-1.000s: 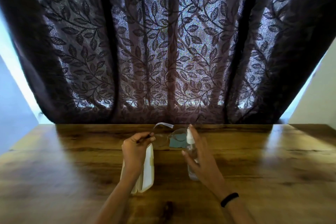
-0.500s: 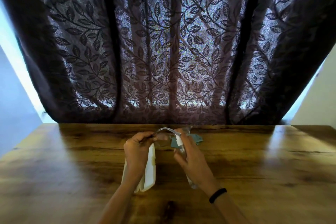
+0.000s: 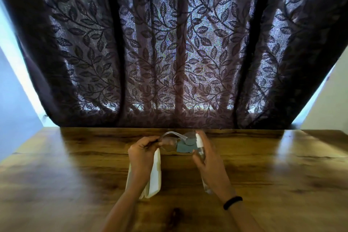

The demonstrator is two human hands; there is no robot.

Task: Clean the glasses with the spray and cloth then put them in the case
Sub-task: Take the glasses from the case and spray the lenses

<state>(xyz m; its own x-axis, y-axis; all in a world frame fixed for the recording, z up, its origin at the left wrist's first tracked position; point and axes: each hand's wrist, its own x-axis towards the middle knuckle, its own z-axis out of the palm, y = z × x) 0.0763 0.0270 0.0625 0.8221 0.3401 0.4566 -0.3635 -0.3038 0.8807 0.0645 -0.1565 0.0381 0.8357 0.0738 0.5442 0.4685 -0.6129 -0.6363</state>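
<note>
Nearest me, both forearms reach forward over the wooden table (image 3: 263, 165), with a black band (image 3: 232, 202) round my right wrist. Under my left wrist lies the white case (image 3: 155, 177), set lengthwise away from me and partly hidden by my arm; I cannot tell how far it is open. My left hand (image 3: 143, 153) is curled, thumb and fingers pinching the glasses (image 3: 170, 142) at one side and holding them up off the wood. My right hand (image 3: 209, 164) is wrapped round the clear spray bottle (image 3: 199, 143), tilted with its white head near the lenses and my forefinger stretched up along that head. Just beyond, between my hands, the grey-blue cloth (image 3: 183, 148) lies flat on the table. Behind the far edge hangs a dark leaf-patterned curtain (image 3: 169, 52), with daylight glowing through it.
</note>
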